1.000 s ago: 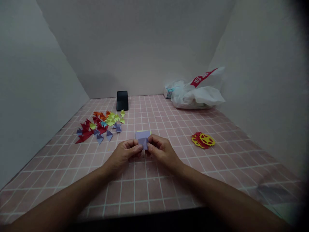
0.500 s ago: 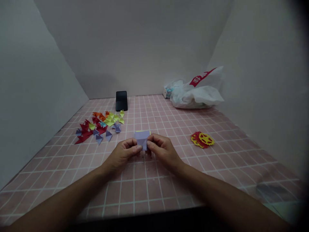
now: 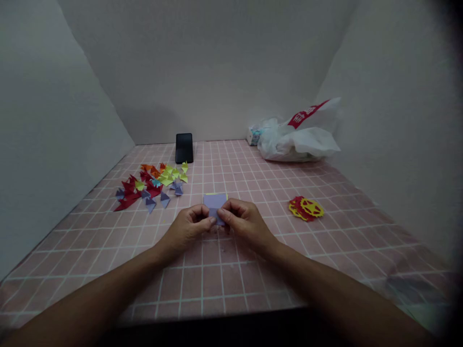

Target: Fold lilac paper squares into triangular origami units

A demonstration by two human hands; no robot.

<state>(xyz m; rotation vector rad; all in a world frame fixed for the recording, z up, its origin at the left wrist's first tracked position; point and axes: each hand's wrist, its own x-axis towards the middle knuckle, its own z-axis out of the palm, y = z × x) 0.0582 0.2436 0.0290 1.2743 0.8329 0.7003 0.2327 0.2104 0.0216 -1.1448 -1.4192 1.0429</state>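
Note:
A small purple sheet of origami paper (image 3: 216,200) is held between my two hands at the middle of the table, with a thin yellow edge showing behind its top. My left hand (image 3: 193,224) pinches its lower left side between thumb and fingers. On the lower right side, my right hand (image 3: 240,219) grips it, the thumb lying on the paper's face. Fingertips behind the sheet are hidden. To the left lie several folded paper pieces, among them red ones (image 3: 130,193), yellow ones (image 3: 167,177) and purple ones (image 3: 165,200).
A dark phone (image 3: 184,148) leans upright at the back. A white plastic bag (image 3: 300,142) rests at the back right beside a small box (image 3: 252,136). Red and yellow cut-out discs (image 3: 306,208) lie on the right of the pink grid-patterned tabletop (image 3: 267,188).
My right thumb has slid slightly inward and up across the purple paper. My left hand keeps its pinch. The whole view has shifted a little.

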